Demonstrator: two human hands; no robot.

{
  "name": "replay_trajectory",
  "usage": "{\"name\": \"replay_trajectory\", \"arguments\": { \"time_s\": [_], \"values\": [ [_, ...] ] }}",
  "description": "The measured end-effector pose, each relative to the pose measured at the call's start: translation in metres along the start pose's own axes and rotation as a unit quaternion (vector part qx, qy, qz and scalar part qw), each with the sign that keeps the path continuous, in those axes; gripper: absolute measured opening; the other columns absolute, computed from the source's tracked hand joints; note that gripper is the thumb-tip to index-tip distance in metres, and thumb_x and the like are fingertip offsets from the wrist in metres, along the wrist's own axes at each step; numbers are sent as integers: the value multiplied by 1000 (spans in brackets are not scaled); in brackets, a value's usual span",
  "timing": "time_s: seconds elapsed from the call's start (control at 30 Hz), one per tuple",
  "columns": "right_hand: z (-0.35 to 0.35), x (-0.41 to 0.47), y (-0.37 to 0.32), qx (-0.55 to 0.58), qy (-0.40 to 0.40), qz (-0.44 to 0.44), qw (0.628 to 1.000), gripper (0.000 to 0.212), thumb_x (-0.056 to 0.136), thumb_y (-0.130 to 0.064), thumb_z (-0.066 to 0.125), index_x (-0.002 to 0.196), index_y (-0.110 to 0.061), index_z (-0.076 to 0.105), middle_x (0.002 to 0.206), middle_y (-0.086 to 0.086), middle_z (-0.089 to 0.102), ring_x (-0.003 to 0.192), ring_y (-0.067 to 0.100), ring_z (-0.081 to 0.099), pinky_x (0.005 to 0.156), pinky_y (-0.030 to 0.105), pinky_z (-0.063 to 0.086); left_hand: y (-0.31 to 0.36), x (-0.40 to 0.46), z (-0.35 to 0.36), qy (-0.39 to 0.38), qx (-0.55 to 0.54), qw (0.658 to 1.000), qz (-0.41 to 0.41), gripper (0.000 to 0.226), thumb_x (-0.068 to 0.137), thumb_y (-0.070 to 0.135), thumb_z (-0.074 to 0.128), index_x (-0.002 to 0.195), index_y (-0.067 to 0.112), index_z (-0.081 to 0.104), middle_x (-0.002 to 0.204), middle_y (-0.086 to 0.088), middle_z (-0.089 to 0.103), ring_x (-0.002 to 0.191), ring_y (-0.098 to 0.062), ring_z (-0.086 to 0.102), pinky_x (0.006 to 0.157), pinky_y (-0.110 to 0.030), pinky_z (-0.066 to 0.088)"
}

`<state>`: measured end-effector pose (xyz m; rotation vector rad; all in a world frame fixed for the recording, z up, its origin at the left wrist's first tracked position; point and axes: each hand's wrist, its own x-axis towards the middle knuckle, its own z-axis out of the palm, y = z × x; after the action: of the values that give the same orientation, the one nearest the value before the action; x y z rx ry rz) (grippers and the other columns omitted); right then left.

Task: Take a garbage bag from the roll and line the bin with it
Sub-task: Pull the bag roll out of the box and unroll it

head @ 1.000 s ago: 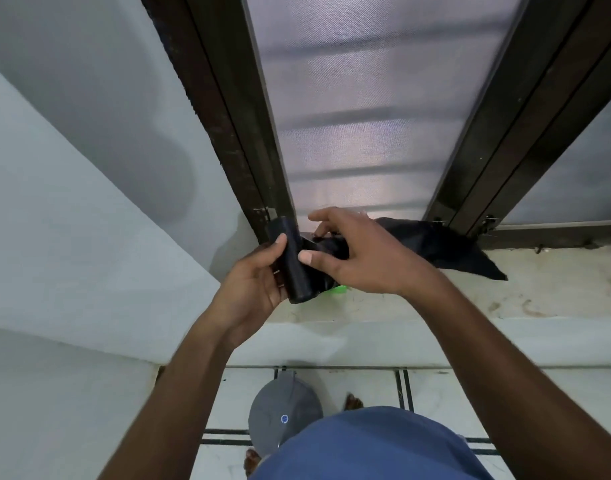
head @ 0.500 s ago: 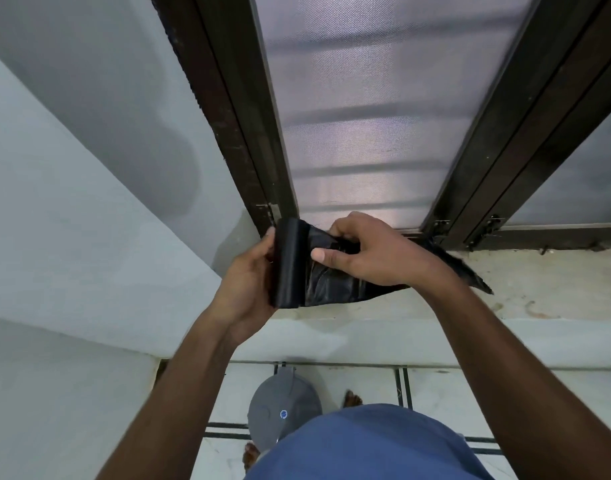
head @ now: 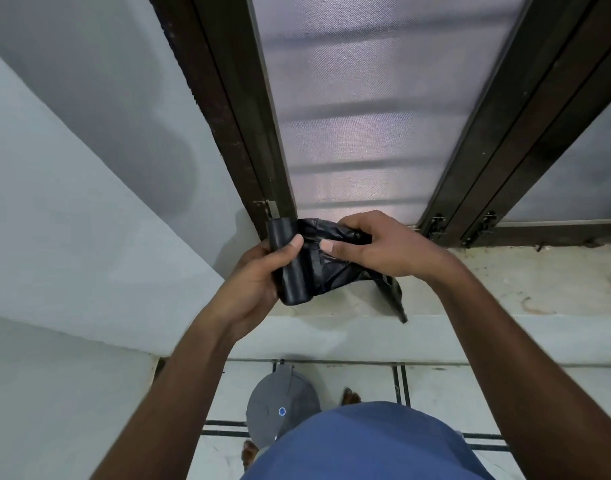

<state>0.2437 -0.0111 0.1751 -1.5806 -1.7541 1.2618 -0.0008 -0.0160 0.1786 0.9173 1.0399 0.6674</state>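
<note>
Since half a second ago, both hands have come slightly lower and nearer to the camera, and the loose black plastic now hangs further down, its tail pointing downward instead of trailing out to the right. Nearest the viewer, at the bottom edge, is the person's blue clothing (head: 359,445), and beside it on the tiled floor (head: 470,389) stands a grey round bin (head: 280,407) with its lid shut, a small blue dot on top; it sits where it did before, unlined. Two bare forearms reach up from the lower corners toward the middle of the view. Left hand (head: 252,282) is curled around an upright black roll of garbage bags (head: 292,268), its thumb pressed across the front of the roll. Right hand (head: 380,247) grips the crumpled garbage bag (head: 335,268) pulled off the roll, fingers folded over its top edge and thumb pinching from the front, close to the left thumb. One corner of the bag dangles below the right wrist, in front of a pale stained ledge (head: 539,285). Whether the bag has torn free of the roll cannot be told. Beyond the hands rises a dark-framed door (head: 228,116) with a frosted pane (head: 366,98), and a plain white wall (head: 72,202) fills the left side.
</note>
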Motion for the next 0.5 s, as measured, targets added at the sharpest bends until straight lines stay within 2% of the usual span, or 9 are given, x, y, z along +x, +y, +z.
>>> {"name": "replay_trajectory", "arguments": {
  "time_s": [0.1, 0.2, 0.27, 0.33, 0.4, 0.47, 0.5],
  "values": [
    [1, 2, 3, 2, 5, -6, 1000, 32, 105, -45, 73, 86, -20, 75, 75, 4, 70, 69, 15, 64, 71, 34, 50, 1, -2, 1, 2, -7, 1000, -5, 44, 112, 30, 57, 151, 9, 62, 148, -12, 70, 140, -31, 65, 125, -57, 43],
    [-1, 0, 5, 12, 29, 8, 999, 31, 107, -39, 72, 84, -19, 74, 70, -9, 70, 65, 6, 64, 68, 26, 48, 5, -6, 3, -14, -71, 997, -32, 47, 114, 36, 50, 152, 11, 62, 151, -11, 68, 142, -30, 64, 123, -55, 44],
    [-2, -4, 5, 8, 38, 7, 999, 30, 106, -39, 74, 81, -22, 75, 70, -13, 71, 62, 4, 64, 65, 21, 48, 6, -6, 1, -16, -89, 995, -34, 48, 113, 41, 53, 151, 13, 63, 150, -9, 69, 142, -30, 64, 120, -52, 47],
    [-3, -6, 6, 9, 55, 5, 998, 28, 101, -44, 79, 84, -21, 78, 74, -6, 76, 66, 13, 71, 67, 27, 53, 6, -7, -1, -2, -85, 996, -26, 47, 110, 42, 60, 149, 16, 66, 148, -7, 71, 139, -29, 66, 118, -51, 49],
    [-4, -7, 9, 2, 76, 14, 997, 34, 94, -52, 84, 87, -19, 79, 81, 3, 79, 78, 28, 75, 72, 34, 56, 6, -8, -3, 24, -113, 993, -26, 37, 108, 40, 63, 136, 18, 76, 140, -6, 76, 129, -27, 72, 111, -48, 54],
    [-4, -9, 11, -57, 89, 34, 994, 37, 90, -61, 84, 90, -24, 78, 85, 1, 77, 82, 27, 73, 77, 39, 58, 7, -9, -4, 54, -145, 988, -29, 33, 106, 40, 64, 126, 20, 82, 133, -7, 78, 118, -27, 74, 102, -45, 57],
    [-4, -11, 9, -106, 96, 43, 989, 36, 89, -63, 83, 96, -29, 78, 92, -5, 78, 89, 22, 74, 82, 40, 59, 7, -10, -4, 62, -147, 987, -30, 35, 106, 41, 65, 128, 20, 81, 132, -8, 78, 115, -27, 73, 99, -44, 57]
  ]
}}
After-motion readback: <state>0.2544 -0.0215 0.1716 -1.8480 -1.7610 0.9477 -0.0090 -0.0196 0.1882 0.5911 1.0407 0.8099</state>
